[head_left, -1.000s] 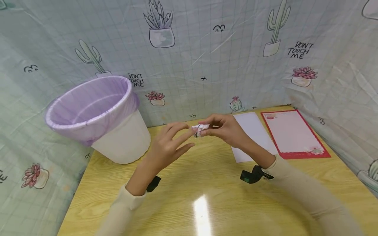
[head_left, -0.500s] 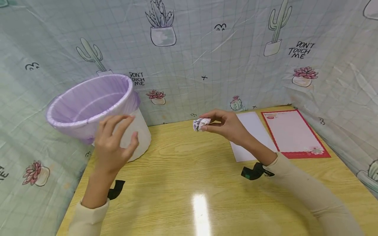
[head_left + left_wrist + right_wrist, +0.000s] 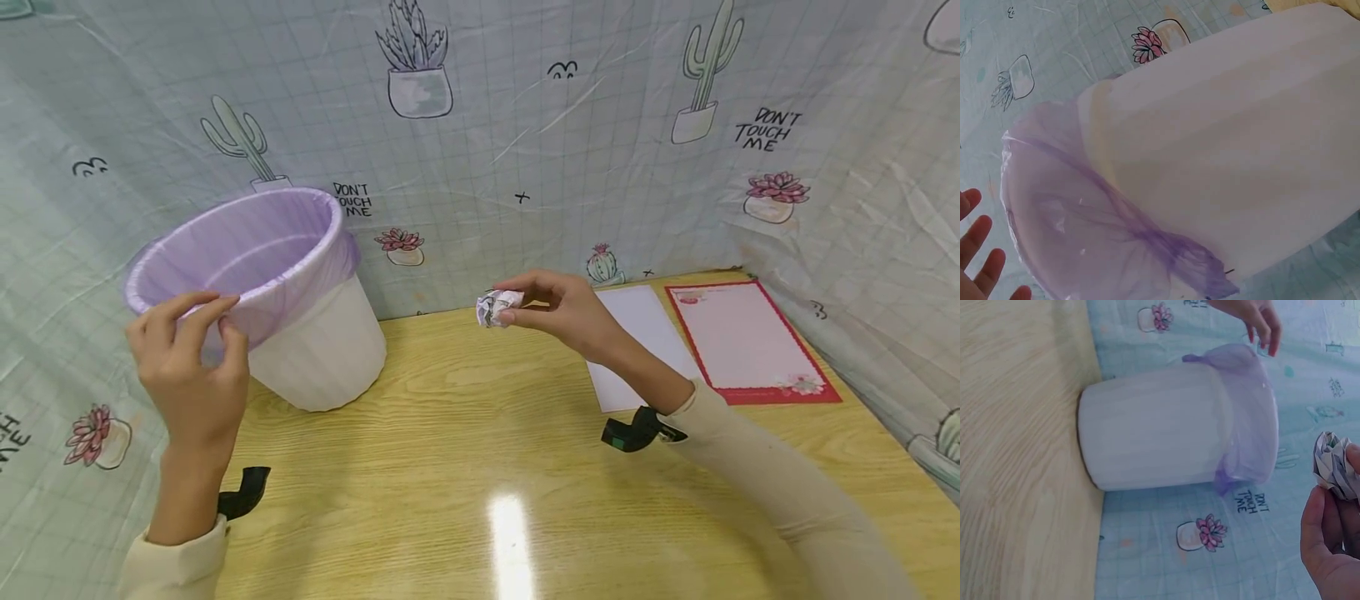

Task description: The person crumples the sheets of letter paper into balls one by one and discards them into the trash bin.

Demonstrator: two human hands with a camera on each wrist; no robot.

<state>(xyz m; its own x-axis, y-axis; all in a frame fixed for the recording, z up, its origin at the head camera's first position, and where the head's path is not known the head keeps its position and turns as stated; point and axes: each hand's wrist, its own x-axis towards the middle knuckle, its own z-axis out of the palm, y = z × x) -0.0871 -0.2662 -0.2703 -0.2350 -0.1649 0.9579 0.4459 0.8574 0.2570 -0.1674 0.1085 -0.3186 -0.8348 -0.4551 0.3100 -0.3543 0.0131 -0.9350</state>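
Observation:
Between the thumb and fingers of my right hand (image 3: 562, 312), a crumpled paper ball (image 3: 497, 307) is pinched above the table. The right wrist view shows the same paper ball (image 3: 1335, 465), creased and with dark print on it. My left hand (image 3: 191, 358) is at the near left of a white trash bin (image 3: 322, 358), its fingers loosely bent with nothing in them. A purple bag (image 3: 330, 287) lines the bin and folds over its rim. From the left wrist, the fingertips (image 3: 990, 269) show just outside the bag's edge, a small gap away.
On the right of the wooden table (image 3: 450, 450) lie a plain white sheet (image 3: 645, 333) and a red-bordered sheet (image 3: 750, 333). A cloth (image 3: 487, 125) printed with cacti hangs behind and at the sides.
My left hand has let go of the paper ball and moved left to the bin's rim. My right hand keeps the ball, raised slightly and shifted a little left.

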